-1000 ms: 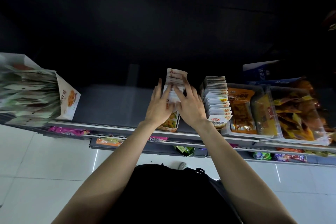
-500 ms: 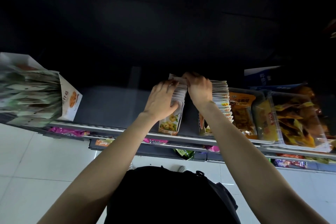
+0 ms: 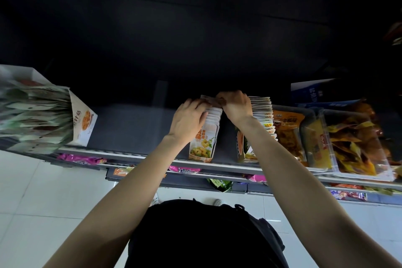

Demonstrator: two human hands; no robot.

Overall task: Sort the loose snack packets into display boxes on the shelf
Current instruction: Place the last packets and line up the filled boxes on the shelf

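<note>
Head view. My left hand (image 3: 188,118) lies with fingers relaxed along the white snack packets (image 3: 214,113) standing in the display box (image 3: 201,148) on the shelf (image 3: 130,130); my right hand (image 3: 236,105) pinches the rear packets.

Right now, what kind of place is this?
Likely a small shop's snack aisle: tiered shelf with a price rail, display boxes of identical snack packets, clear tubs of wrapped snacks.

This is a shop: a grey metal shelf (image 3: 134,128) carries white cardboard display boxes (image 3: 201,148) of snack packets, with clear plastic trays (image 3: 356,148) beside them.
</note>
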